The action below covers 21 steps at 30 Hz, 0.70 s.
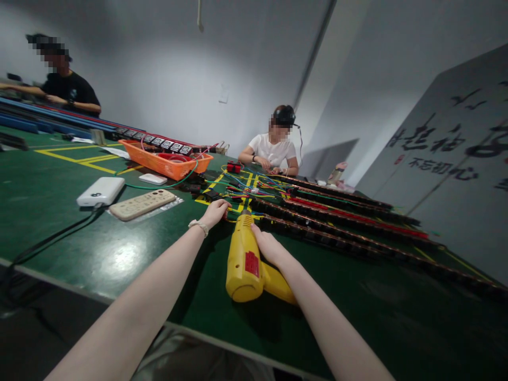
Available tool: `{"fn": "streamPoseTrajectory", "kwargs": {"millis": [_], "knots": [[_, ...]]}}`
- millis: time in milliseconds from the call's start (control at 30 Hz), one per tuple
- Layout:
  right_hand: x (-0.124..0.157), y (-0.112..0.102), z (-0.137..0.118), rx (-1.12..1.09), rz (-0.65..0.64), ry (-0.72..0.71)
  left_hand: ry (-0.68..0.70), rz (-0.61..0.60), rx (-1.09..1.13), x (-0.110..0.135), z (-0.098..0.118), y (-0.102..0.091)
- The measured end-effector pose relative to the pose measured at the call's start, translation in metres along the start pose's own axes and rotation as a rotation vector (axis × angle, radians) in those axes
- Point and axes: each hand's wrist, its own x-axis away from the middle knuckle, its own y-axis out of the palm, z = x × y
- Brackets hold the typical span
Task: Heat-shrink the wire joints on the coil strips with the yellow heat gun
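Observation:
A yellow heat gun is in my right hand, its nozzle pointing away from me toward a bundle of coloured wires. The fingers of that hand wrap round the gun's body near the front, and the handle lies under my right wrist. Just left of the nozzle, my left hand is closed in a pinch at thin wires on the near side of the bundle. Exactly which wire sits between those fingertips is partly hidden. Long dark strips with copper-coloured edges run rightward from the wires.
An orange basket stands beyond my left hand. Nearer are a white power bank with a black cable, a phone in a beige case and a small white case. Across the green table sits a person; another works far left.

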Motion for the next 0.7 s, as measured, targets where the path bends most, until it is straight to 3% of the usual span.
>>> {"fn": "streamPoseTrajectory", "kwargs": {"millis": [333,700], "knots": [[-0.007,0.022,-0.037,0.169,-0.032,-0.129,0.081,0.078,-0.091,-0.005,-0.003,-0.003],[-0.004,0.016,-0.022,0.120,-0.021,-0.090,0.031,0.056,-0.055,-0.002,-0.003,-0.002]]}}
